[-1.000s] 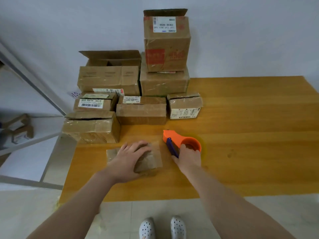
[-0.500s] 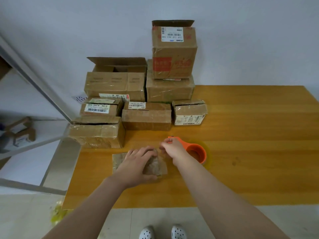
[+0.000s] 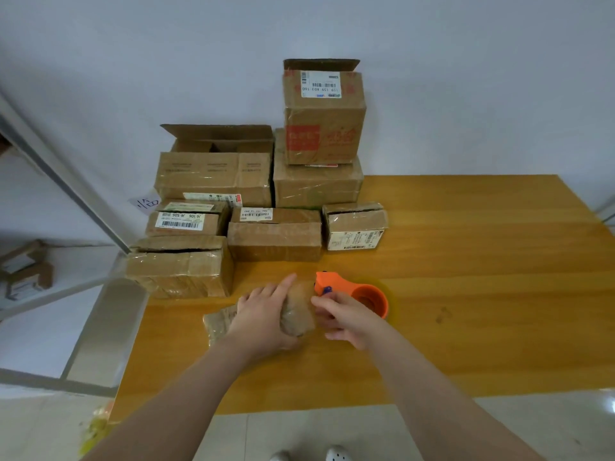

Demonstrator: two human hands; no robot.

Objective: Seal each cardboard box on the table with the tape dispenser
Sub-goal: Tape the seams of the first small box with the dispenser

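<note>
Soft even light, faint shadows, edges bowed, hands blurred.

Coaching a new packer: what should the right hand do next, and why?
Probably the right hand should grip the orange tape dispenser beyond it: the left hand holds the small box, and the dispenser seems to rest ungripped on the table.
</note>
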